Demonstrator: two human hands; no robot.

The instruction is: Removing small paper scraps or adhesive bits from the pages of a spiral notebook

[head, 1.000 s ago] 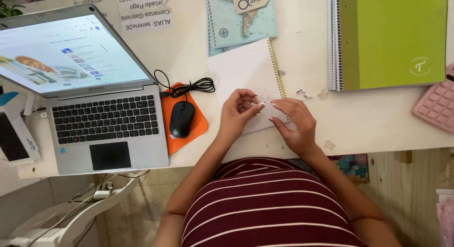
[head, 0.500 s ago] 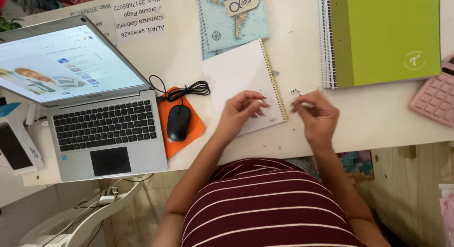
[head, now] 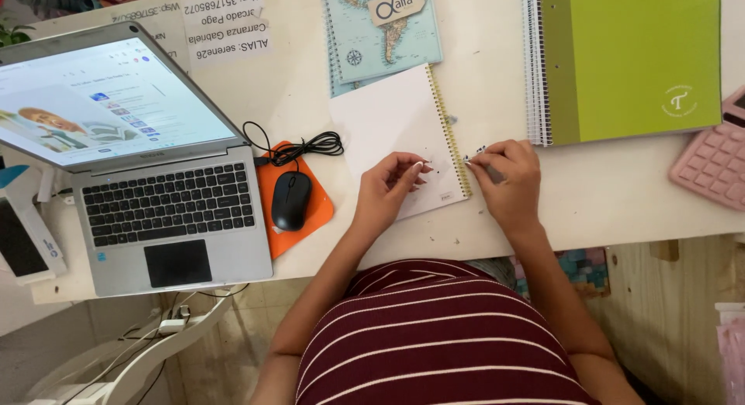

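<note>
Nearest to you, your striped shirt [head: 442, 335] fills the lower middle of the view, and both forearms reach out from it onto the white counter [head: 605, 195].

Your left hand [head: 388, 192] rests on the lower part of the small white spiral notepad [head: 400, 137], which lies tilted on the counter with its wire binding along its right edge. The fingers of that hand are curled loosely together, tips pointing toward the binding and touching the page; they pinch nothing that you can make out.

Your right hand [head: 508, 176] sits just beside the notepad's right edge, off the paper and on the bare counter. Its fingers are pressed together around something small and thin; what it is cannot be told. The fingertips [head: 475, 158] lie right at the binding, close to those of the left hand but apart from them.

To your left, a black mouse [head: 291, 201] sits on an orange pad [head: 310, 211], with the open laptop [head: 147, 180] beyond it.

Farther off, a map-covered notebook [head: 380, 32] lies above the notepad, a large green spiral notebook [head: 632, 60] at the far right, and a pink calculator [head: 714, 160] at the right edge.
</note>
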